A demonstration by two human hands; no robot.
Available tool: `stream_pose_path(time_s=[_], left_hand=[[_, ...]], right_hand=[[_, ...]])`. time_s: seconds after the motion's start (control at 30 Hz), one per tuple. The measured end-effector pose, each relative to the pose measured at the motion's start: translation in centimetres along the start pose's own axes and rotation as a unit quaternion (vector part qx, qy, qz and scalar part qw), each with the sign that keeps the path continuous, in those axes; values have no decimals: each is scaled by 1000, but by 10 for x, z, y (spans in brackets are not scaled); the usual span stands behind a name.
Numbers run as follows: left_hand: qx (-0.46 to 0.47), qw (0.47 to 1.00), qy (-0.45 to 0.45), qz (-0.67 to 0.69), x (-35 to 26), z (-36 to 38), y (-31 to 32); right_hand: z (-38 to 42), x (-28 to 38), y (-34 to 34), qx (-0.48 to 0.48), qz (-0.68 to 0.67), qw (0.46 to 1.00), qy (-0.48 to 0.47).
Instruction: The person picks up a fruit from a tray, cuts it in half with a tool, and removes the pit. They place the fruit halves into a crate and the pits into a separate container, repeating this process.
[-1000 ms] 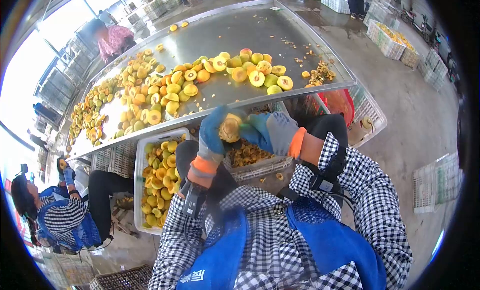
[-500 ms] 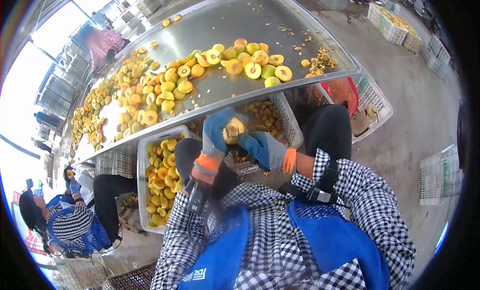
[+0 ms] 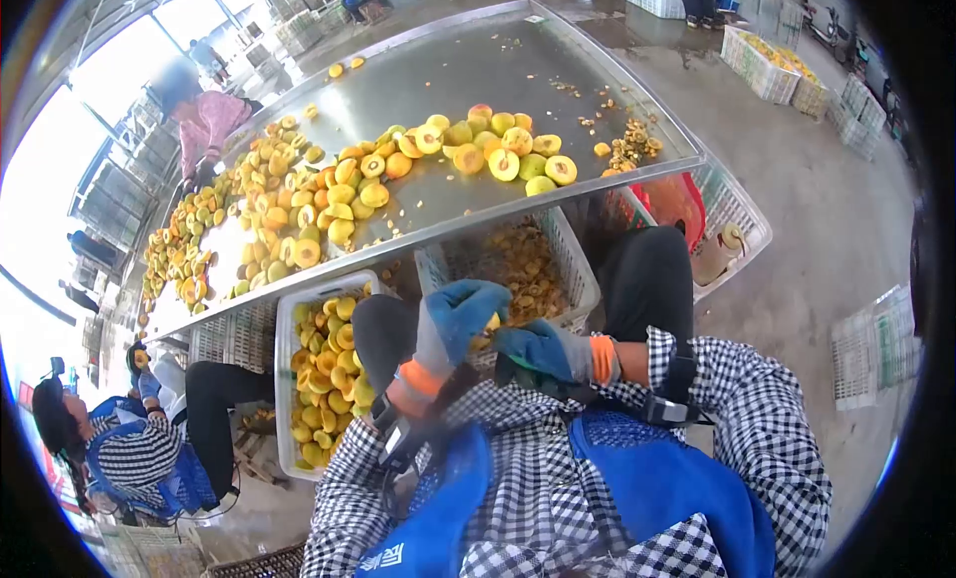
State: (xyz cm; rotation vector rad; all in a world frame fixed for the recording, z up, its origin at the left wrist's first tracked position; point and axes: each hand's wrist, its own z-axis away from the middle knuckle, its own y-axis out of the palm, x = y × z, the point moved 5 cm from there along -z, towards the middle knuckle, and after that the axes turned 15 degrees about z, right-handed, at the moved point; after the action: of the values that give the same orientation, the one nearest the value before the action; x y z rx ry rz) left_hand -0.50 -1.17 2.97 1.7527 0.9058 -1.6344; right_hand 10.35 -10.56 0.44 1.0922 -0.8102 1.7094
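At the far left a seated co-worker point(image 3: 119, 439) in a checked shirt and blue apron works low beside the long steel bench point(image 3: 478, 70). The left half of the bench carries a thick spread of halved and whole peaches point(image 3: 269, 195), and a second cluster of halves point(image 3: 488, 145) lies near the middle of the front edge. A small pile of pits point(image 3: 632, 145) sits at the right front corner.

Below the bench edge, a white plastic crate point(image 3: 282, 379) stands on the floor, filled with yellow-green whole peaches point(image 3: 324, 369). Just to its right is a white mesh basket point(image 3: 573, 254) holding brownish pits and scraps point(image 3: 518, 269), directly in front of the person's knees.

The left hand point(image 3: 458, 319), in a blue glove with an orange cuff, is curled with its grip closed around a peach point(image 3: 492, 323), of which only a sliver of yellow shows between the two gloves. The right hand point(image 3: 543, 349), gloved the same way, presses against the fruit from the right; its fingers are bent, but I cannot tell whether it grips anything itself. Both hands meet above the near rim of the mesh basket.

Further right, a red basket point(image 3: 682, 205) sits under the bench corner beside another white crate point(image 3: 742, 215). Crates of fruit point(image 3: 772, 65) stand on the wet concrete floor point(image 3: 827, 210) at upper right, well apart.
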Motion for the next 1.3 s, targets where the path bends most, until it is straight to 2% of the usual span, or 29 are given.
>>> stream_pose_path(time_s=[0.07, 0.1, 0.17, 0.27, 0.3, 0.37, 0.43, 0.47, 0.53, 0.6, 0.63, 0.67, 0.73, 0.8, 0.87, 0.9, 0.93, 0.97, 1.0, 1.07, 1.1, 1.13, 1.2, 1.23, 1.3], left_hand=[[30, 999, -11, 15, 3, -4, -3], [78, 996, 45, -13, 3, -7, -2], [166, 972, 156, -66, 5, -16, -1], [122, 987, 19, 101, 23, -29, -3], [87, 990, 42, 99, 27, -38, -8], [17, 991, 87, 99, 41, -58, -15], [-36, 971, 19, 236, 54, -79, -22], [-66, 951, -15, 303, 65, -87, -27], [-108, 981, 71, 142, 111, -97, -58], [-102, 971, -28, 214, 128, -99, -78], [-82, 928, 2, 363, 103, -94, -67], [-124, 804, -118, 569, 113, -98, -68], [-164, 824, -105, 531, 107, -100, -66], [-186, 831, -91, 515, 78, -94, -57], [-325, 853, -43, 407, 101, -101, -106], [-338, 887, 2, 314, 91, -88, -131], [-344, 913, 42, 217, 80, -69, -156], [-393, 906, 36, 151, 76, -47, -181], [-435, 896, 27, 84, 73, -22, -207], [-471, 868, -4, 160, 104, 27, -272], [-389, 885, -154, -202, 102, 54, -277], [-241, 763, -277, -532, 104, 71, -274], [-296, 735, -310, -525, 96, 66, -274], [-323, 721, -323, -521, 81, 53, -265], [-319, 778, -69, -537, 41, -27, -227]], right_hand=[[-8, -11, 6, 18, -9, 1000, -23], [-15, -19, 11, 14, -35, 998, -60], [-20, -23, 18, 60, -172, 983, -28], [-31, -30, 18, 165, -312, 935, 18], [-49, -44, 16, 182, -321, 929, 35], [-69, -34, 24, 313, -489, 814, -19], [-75, -6, 20, 443, -617, 647, -66], [-82, -1, 14, 451, -621, 636, -78], [-94, -2, 9, 469, -637, 605, -94], [-106, -6, 13, 495, -640, 581, -85], [-112, -5, 13, 505, -642, 571, -84], [-115, -3, 14, 520, -625, 574, -101], [-110, 6, 19, 552, -592, 575, -118], [-121, -1, 6, 454, -611, 644, -78], [-124, -19, -23, 354, -622, 698, -37], [-132, -25, -36, 355, -639, 679, -64], [-141, -40, -48, 220, -584, 781, -5], [-141, -53, -63, 76, -508, 856, 53], [-135, -68, -80, -71, -415, 900, 113], [-126, -85, -91, -97, -419, 895, 118], [-122, -91, -97, -110, -417, 894, 118], [-115, -92, -103, -125, -396, 902, 118], [-104, -89, -114, -156, -351, 916, 112], [-106, -92, -116, -179, -362, 907, 119], [-112, -103, -105, -146, -334, 927, 94]])
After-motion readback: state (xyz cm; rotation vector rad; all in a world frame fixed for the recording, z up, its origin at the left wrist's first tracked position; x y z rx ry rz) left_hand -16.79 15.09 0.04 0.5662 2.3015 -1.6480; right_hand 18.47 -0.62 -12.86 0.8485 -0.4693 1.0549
